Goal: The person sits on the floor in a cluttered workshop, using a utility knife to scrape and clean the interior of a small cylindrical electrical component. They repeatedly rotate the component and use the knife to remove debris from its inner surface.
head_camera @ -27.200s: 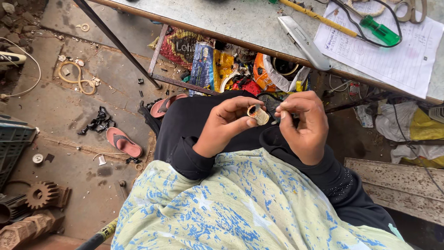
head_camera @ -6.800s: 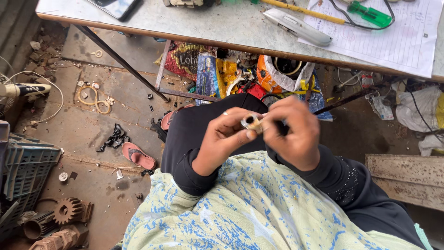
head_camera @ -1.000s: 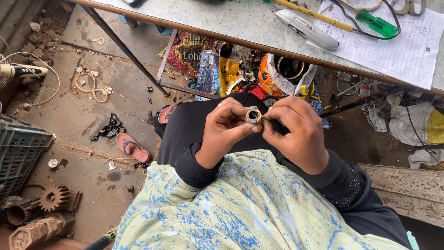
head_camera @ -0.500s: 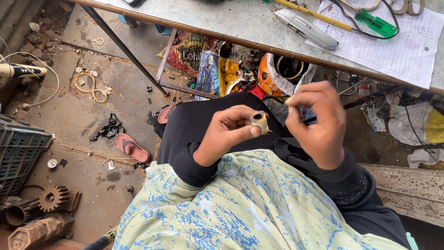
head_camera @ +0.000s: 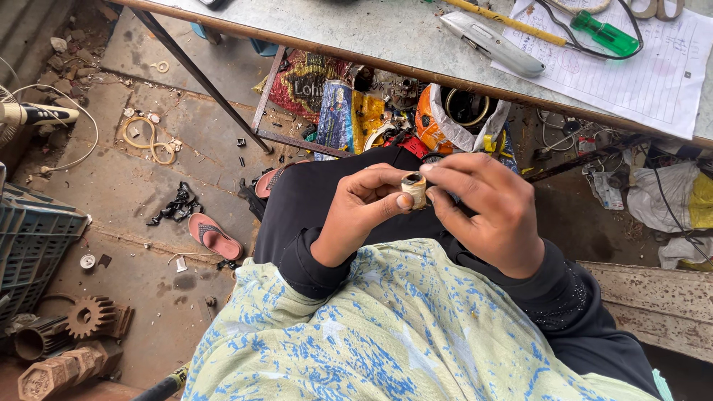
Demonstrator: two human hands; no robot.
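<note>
I hold a small tan spool-like cylinder (head_camera: 414, 189) above my lap, between both hands. My left hand (head_camera: 364, 208) pinches it from the left with thumb and fingers. Beside it on the right, the fingertips of my right hand (head_camera: 486, 212) touch the cylinder's side. My black sleeves and a pale green and blue patterned cloth (head_camera: 386, 334) fill the lower part of the view.
A grey table (head_camera: 371, 30) at the top carries a utility knife (head_camera: 492, 44), a green-handled screwdriver (head_camera: 607, 33) and a paper sheet (head_camera: 639, 70). Colourful bags (head_camera: 349, 111) lie under it. A pink sandal (head_camera: 213, 236), rusty gears (head_camera: 89, 315) and a blue crate (head_camera: 30, 245) lie left.
Half a second ago my right hand was lifted away to the right of the cylinder. It has come back and now touches it again. My left hand has kept its hold.
</note>
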